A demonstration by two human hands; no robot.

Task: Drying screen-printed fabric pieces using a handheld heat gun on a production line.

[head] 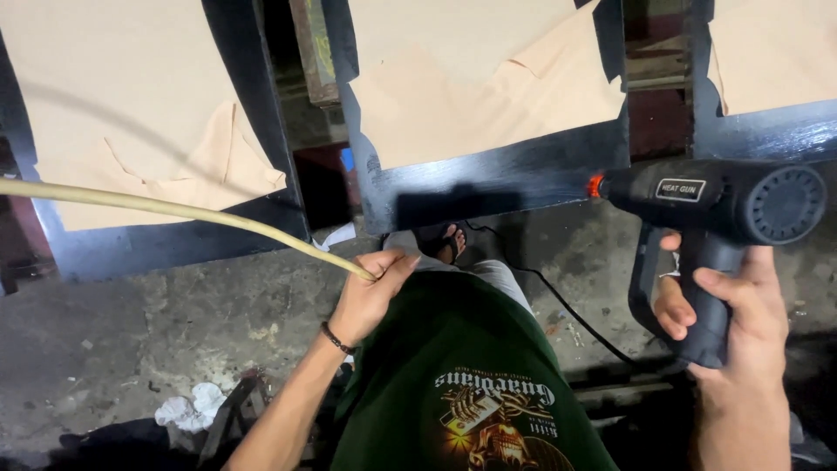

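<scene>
Likely a furniture workshop: stained concrete floor (131, 331), black-painted panels (506, 174) masked with paper (453, 96).

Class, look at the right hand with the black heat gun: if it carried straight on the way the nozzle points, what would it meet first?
The right hand aims the heat gun leftward; first in line looks to be the dark-painted panel edged below tan paper, though depth is unclear.

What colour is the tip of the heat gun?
Glowing orange-red, on the black heat gun in the right hand; head view.

black heat gun (715, 205), pale yellow rod (174, 209)
</scene>
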